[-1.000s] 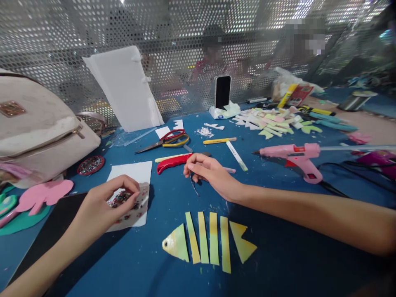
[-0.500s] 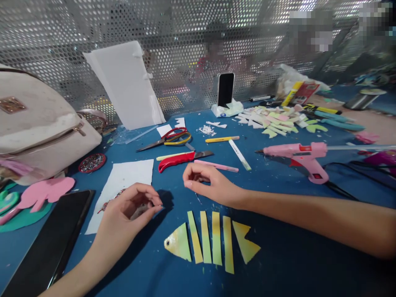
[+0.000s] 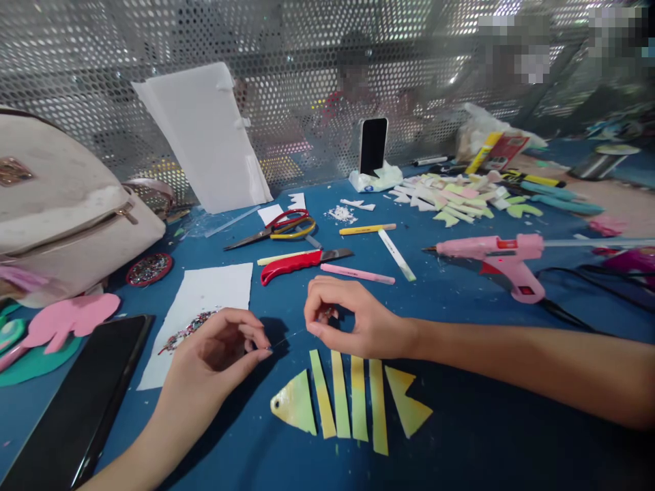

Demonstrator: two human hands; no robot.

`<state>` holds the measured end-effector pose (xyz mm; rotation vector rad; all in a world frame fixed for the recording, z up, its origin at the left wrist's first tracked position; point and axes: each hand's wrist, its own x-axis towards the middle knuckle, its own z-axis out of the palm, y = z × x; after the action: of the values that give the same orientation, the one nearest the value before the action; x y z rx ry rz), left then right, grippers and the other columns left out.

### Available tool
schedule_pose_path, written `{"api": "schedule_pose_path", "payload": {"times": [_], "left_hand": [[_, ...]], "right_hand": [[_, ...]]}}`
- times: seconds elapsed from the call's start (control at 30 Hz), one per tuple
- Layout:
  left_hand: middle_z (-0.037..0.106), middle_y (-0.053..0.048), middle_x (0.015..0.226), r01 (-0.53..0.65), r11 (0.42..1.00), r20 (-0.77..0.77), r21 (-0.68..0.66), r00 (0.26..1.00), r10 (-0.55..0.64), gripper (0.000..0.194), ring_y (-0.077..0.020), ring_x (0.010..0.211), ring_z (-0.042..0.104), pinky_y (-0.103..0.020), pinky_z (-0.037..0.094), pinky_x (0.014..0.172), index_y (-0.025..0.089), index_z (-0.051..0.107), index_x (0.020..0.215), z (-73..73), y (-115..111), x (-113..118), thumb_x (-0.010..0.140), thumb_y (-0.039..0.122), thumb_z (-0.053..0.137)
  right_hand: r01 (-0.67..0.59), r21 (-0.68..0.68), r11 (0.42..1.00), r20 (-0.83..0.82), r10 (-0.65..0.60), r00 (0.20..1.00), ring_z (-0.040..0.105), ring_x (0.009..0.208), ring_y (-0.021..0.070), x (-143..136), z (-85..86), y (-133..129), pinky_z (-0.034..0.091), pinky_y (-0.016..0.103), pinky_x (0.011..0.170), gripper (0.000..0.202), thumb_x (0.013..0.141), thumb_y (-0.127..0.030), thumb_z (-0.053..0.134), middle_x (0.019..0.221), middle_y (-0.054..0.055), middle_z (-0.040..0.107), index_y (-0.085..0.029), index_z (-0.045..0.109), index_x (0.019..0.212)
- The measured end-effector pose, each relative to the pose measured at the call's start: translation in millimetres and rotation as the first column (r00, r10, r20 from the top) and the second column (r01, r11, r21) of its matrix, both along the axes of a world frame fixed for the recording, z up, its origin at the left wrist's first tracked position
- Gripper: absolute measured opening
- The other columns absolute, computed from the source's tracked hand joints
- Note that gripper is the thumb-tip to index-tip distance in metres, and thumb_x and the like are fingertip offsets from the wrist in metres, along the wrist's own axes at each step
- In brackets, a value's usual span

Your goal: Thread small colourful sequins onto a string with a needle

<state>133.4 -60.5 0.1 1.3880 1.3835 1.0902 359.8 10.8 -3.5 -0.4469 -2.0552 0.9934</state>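
My left hand (image 3: 220, 351) hovers by the beads, thumb and forefinger pinched at one end of a thin, faint thread (image 3: 290, 336); a tiny speck shows at the fingertips. Across from it, my right hand (image 3: 353, 317) is closed in a pinch at the thread's other end. Below the hands lies a paper fish in separate pieces: a head (image 3: 295, 404) with a dark eye, several yellow-green strips (image 3: 359, 402) and a notched tail (image 3: 409, 402). Small mixed beads (image 3: 192, 329) rest on a white paper sheet (image 3: 217, 283), partly behind my left hand.
Behind the hands lie a red-handled knife (image 3: 291, 266), scissors (image 3: 281, 228) and several pens (image 3: 358, 274). A pink glue gun (image 3: 491, 247) with cables is at right, cut paper pieces (image 3: 455, 198) beyond. At left are a black phone (image 3: 84, 402), a bead dish (image 3: 149, 270) and a bag (image 3: 66, 198).
My right hand has come slightly down and nearer the fish pieces. A thin thread now shows stretched between the two hands. The left hand has barely shifted.
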Motion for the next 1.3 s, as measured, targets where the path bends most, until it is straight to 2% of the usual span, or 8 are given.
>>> {"api": "schedule_pose_path", "payload": {"times": [0.4, 0.73, 0.93, 1.1, 1.3], "left_hand": [[0.068, 0.001, 0.077, 0.002, 1.0, 0.002, -0.002, 1.0, -0.002, 0.017, -0.0143, 0.074, 0.064, -0.024, 0.054, 0.072, 0.022, 0.062, 0.091, -0.5, 1.3, 0.0, 0.079, 0.022, 0.075], [0.068, -0.001, 0.077, 0.039, 0.999, -0.063, 0.011, 0.997, -0.038, 0.022, -0.0175, 0.074, 0.067, -0.028, 0.056, 0.073, 0.022, 0.061, 0.094, -1.8, 2.9, -2.4, 0.08, 0.03, 0.076], [0.068, 0.001, 0.078, 0.025, 1.0, -0.005, -0.007, 1.0, -0.025, 0.019, -0.0141, 0.075, 0.065, -0.024, 0.054, 0.074, 0.022, 0.062, 0.093, -1.4, 1.8, -0.7, 0.08, 0.024, 0.075], [0.067, 0.0, 0.077, 0.01, 1.0, -0.017, 0.006, 1.0, -0.01, 0.018, -0.0147, 0.073, 0.064, -0.024, 0.053, 0.07, 0.021, 0.062, 0.094, -1.0, 1.4, -1.0, 0.081, 0.023, 0.074], [0.067, 0.0, 0.078, -0.049, 0.997, -0.005, 0.056, 0.999, 0.05, 0.019, -0.0156, 0.075, 0.066, -0.026, 0.056, 0.074, 0.022, 0.061, 0.094, 0.7, -0.2, -2.8, 0.08, 0.024, 0.074]], "right_hand": [[0.018, 0.025, 1.0, 0.001, -0.018, 1.0, 0.049, 0.069, 0.0102, 1.0, -1.2, 0.2, 0.042, 0.024, 0.063, 0.01, 0.088, -0.013, 0.059, 0.076, -0.001, 0.054, -0.017, 0.057, 0.079], [0.01, 0.033, 0.999, -0.003, -0.01, 1.0, 0.048, 0.068, 0.0104, -0.1, -1.6, 0.6, 0.042, 0.024, 0.062, 0.011, 0.089, -0.013, 0.059, 0.075, -0.001, 0.054, -0.017, 0.056, 0.079], [0.009, 0.033, 0.999, 0.001, -0.009, 1.0, 0.048, 0.069, 0.0111, 0.2, -1.6, 0.6, 0.041, 0.024, 0.061, 0.011, 0.089, -0.013, 0.058, 0.075, 0.0, 0.054, -0.017, 0.056, 0.079], [0.004, 0.032, 0.999, 0.001, -0.004, 1.0, 0.049, 0.069, 0.0113, 0.0, -1.3, 0.4, 0.042, 0.024, 0.062, 0.011, 0.089, -0.014, 0.058, 0.076, 0.0, 0.054, -0.017, 0.056, 0.079], [-0.001, 0.057, 0.998, 0.003, 0.001, 1.0, 0.049, 0.07, 0.0115, -0.3, -2.0, 0.8, 0.042, 0.025, 0.063, 0.011, 0.089, -0.014, 0.058, 0.076, 0.0, 0.056, -0.018, 0.056, 0.079]]}}
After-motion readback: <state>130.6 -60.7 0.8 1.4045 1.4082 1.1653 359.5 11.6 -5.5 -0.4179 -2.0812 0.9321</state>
